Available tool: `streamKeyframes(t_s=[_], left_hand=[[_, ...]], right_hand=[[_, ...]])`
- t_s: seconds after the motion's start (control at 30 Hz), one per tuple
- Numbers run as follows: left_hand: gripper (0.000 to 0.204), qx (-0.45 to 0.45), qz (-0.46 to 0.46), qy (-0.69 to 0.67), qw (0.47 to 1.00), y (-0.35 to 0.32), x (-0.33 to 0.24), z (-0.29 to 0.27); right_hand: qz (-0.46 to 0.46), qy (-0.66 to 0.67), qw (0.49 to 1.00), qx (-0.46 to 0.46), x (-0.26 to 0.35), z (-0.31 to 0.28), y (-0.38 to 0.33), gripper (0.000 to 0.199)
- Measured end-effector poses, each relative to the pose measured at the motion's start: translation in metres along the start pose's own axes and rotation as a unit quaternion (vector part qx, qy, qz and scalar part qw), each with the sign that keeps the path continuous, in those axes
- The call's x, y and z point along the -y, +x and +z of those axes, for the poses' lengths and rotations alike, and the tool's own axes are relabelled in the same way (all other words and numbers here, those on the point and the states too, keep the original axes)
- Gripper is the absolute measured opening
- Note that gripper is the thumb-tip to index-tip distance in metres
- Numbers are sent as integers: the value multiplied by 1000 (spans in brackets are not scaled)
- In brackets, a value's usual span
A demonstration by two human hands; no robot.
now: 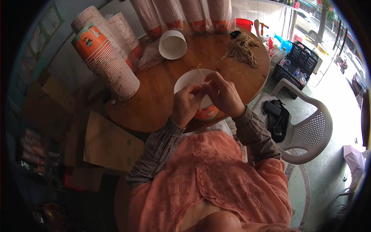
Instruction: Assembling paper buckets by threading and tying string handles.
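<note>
My left hand (pixel 185 103) and my right hand (pixel 225 94) meet over a white-lined paper tub (pixel 186 81) with an orange printed side, standing near the table's front edge. Fingertips of both are pinched together on a thin pale string (pixel 199 69), whose loose end curls up above the tub's far rim. How the string runs between the fingers is hidden. At the far right of the table lies a bundle of similar tan strings (pixel 242 50). An open white tub (pixel 172 45) rests farther back, tipped toward me.
Tall nested stacks of orange tubs (pixel 112 71) stand on the left of the round wooden table (pixel 150 104), and more wrapped stacks (pixel 193 15) line its back. Cardboard boxes (pixel 110 143) sit at lower left. A white plastic chair (pixel 309 131) and black crate (pixel 295 65) are right.
</note>
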State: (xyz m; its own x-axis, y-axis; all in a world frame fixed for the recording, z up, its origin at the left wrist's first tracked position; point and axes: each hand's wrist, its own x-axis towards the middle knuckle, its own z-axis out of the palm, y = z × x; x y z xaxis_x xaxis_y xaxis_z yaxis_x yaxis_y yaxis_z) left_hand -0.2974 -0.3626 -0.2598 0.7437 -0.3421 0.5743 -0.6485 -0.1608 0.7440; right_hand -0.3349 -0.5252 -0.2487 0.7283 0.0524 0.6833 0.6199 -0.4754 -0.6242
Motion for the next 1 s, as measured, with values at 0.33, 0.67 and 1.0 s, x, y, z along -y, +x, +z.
streamKeyframes(t_s=[0.33, 0.67, 1.0], left_hand=[[10, 18, -3, 79, 997, -22, 4, -1], [10, 22, 102, 152, 983, -20, 14, -13], [10, 9, 155, 199, 968, -17, 24, -7]], right_hand=[[41, 105, 962, -251, -41, 19, 30, 20], [43, 118, 941, -315, -73, 8, 35, 12], [84, 182, 929, -310, -96, 12, 35, 11]])
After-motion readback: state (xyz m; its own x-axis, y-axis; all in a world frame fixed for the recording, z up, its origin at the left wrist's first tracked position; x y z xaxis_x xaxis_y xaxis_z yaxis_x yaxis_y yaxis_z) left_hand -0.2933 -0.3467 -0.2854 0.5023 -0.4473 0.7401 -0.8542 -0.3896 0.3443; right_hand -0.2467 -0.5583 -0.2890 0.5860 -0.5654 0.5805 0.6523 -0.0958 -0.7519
